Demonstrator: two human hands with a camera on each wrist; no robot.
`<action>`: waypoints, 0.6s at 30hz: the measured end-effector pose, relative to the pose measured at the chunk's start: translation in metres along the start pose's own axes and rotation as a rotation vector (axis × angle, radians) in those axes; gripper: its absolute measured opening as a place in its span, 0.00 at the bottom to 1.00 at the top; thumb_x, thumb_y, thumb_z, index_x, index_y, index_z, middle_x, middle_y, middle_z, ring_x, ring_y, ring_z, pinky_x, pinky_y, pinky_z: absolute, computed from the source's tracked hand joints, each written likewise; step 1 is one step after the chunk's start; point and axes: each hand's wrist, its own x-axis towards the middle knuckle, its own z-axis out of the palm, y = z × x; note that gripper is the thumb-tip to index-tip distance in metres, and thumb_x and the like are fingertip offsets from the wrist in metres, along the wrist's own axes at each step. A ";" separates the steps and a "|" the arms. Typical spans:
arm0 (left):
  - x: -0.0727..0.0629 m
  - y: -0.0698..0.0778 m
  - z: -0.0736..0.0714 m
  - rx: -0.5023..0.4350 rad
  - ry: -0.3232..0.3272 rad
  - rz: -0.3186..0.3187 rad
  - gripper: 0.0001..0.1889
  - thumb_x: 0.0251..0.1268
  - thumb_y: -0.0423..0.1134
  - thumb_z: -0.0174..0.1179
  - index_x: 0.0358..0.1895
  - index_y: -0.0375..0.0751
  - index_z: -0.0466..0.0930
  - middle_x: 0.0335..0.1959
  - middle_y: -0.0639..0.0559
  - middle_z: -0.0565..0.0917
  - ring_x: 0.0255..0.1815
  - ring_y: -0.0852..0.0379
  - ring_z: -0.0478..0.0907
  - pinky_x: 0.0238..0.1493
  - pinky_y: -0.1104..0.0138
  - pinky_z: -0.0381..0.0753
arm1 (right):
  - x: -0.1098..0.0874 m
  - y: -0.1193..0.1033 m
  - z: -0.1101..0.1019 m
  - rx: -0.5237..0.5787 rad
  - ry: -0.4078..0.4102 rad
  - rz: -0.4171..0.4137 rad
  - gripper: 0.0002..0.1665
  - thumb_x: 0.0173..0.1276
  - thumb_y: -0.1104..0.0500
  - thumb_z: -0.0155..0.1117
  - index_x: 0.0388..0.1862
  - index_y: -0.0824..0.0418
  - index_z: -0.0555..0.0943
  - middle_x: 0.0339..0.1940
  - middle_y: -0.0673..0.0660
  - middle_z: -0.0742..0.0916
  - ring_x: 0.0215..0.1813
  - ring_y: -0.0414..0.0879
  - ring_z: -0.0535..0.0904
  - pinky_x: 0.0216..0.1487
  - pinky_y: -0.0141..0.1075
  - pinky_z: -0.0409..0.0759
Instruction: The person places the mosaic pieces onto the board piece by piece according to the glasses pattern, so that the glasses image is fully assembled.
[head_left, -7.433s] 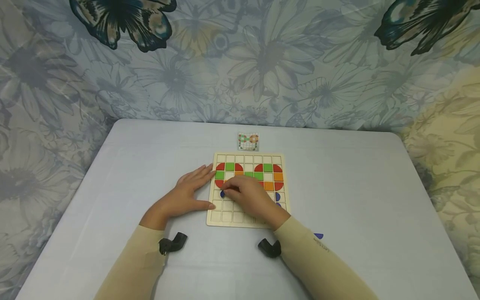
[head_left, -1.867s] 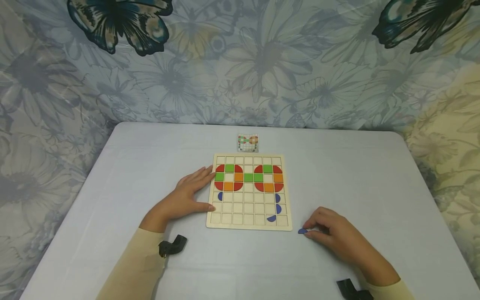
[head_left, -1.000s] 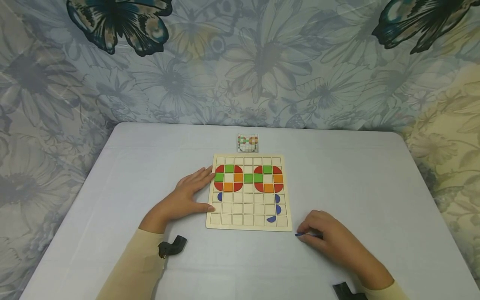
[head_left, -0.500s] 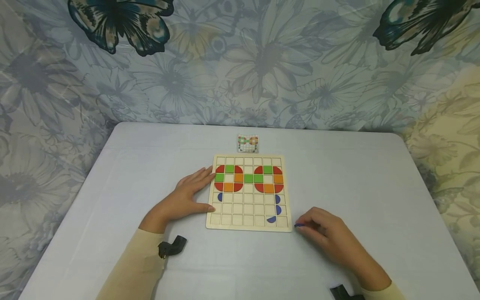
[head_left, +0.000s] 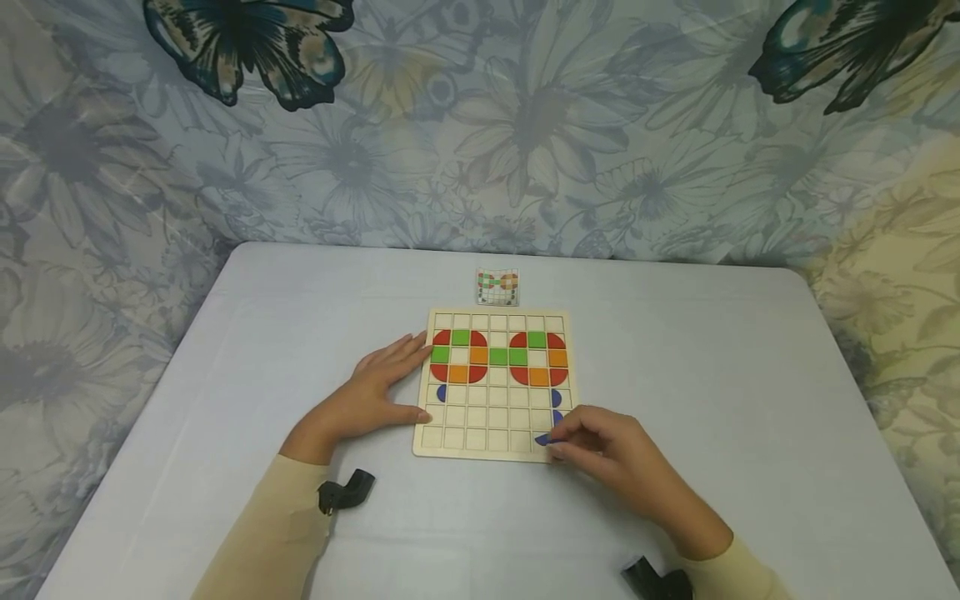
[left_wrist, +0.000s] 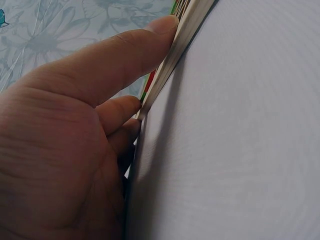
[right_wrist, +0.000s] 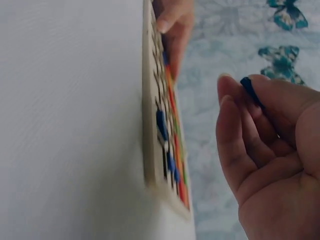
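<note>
A wooden grid board (head_left: 476, 417) lies on the table, with red, green and orange pieces forming two rounded shapes in its upper half. My left hand (head_left: 363, 396) rests at the board's left edge, fingers and thumb spread along it. Between thumb and fingertips, my right hand (head_left: 618, 458) pinches a thin blue half-circle piece (right_wrist: 251, 91) over the board's lower right corner. Blue half-circles sit in the grid: a left one (head_left: 441, 393), a right one (head_left: 557, 398), another just below it partly behind my fingers, and a bottom-row piece (head_left: 541, 440) beside my fingertips.
A small pattern card (head_left: 498, 287) lies just behind the board, printed with a similar coloured design. The white-covered table (head_left: 735, 392) extends on both sides. Behind it hangs a flower and butterfly cloth (head_left: 540, 125).
My right hand has carried the blue half-circle leftward from the table onto the board's lower right corner. Earlier it left one at the grid's left side. The left hand has stayed at the board's edge.
</note>
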 end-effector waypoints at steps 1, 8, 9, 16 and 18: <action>0.000 0.000 0.000 0.000 0.000 0.001 0.56 0.60 0.58 0.81 0.88 0.46 0.61 0.90 0.57 0.51 0.90 0.50 0.42 0.83 0.43 0.40 | 0.004 -0.002 0.003 -0.007 -0.001 -0.006 0.11 0.70 0.70 0.77 0.44 0.57 0.89 0.41 0.46 0.90 0.38 0.44 0.87 0.42 0.34 0.88; 0.000 0.001 -0.001 0.004 -0.007 0.003 0.57 0.60 0.58 0.81 0.88 0.45 0.60 0.90 0.57 0.51 0.90 0.50 0.42 0.83 0.43 0.40 | 0.032 -0.011 0.023 0.061 -0.010 0.063 0.09 0.70 0.69 0.79 0.42 0.58 0.88 0.39 0.47 0.91 0.37 0.44 0.88 0.42 0.36 0.89; 0.000 0.001 -0.001 0.005 -0.007 0.004 0.56 0.60 0.58 0.81 0.88 0.45 0.60 0.90 0.57 0.51 0.90 0.50 0.42 0.83 0.43 0.40 | 0.036 -0.012 0.026 0.069 -0.010 0.072 0.09 0.69 0.68 0.79 0.42 0.57 0.88 0.38 0.47 0.91 0.37 0.44 0.88 0.43 0.36 0.89; 0.001 -0.001 -0.001 0.014 -0.006 -0.007 0.56 0.60 0.59 0.80 0.88 0.47 0.61 0.90 0.58 0.51 0.90 0.51 0.42 0.84 0.44 0.39 | 0.063 -0.015 0.053 0.043 0.001 0.061 0.04 0.73 0.65 0.78 0.44 0.60 0.93 0.40 0.46 0.91 0.40 0.42 0.89 0.46 0.36 0.89; 0.001 -0.001 -0.001 0.015 -0.009 -0.013 0.56 0.61 0.59 0.80 0.88 0.48 0.60 0.90 0.59 0.50 0.90 0.51 0.41 0.84 0.44 0.39 | 0.069 -0.015 0.061 0.030 0.000 0.092 0.05 0.74 0.63 0.76 0.46 0.60 0.93 0.41 0.45 0.91 0.40 0.41 0.88 0.47 0.35 0.88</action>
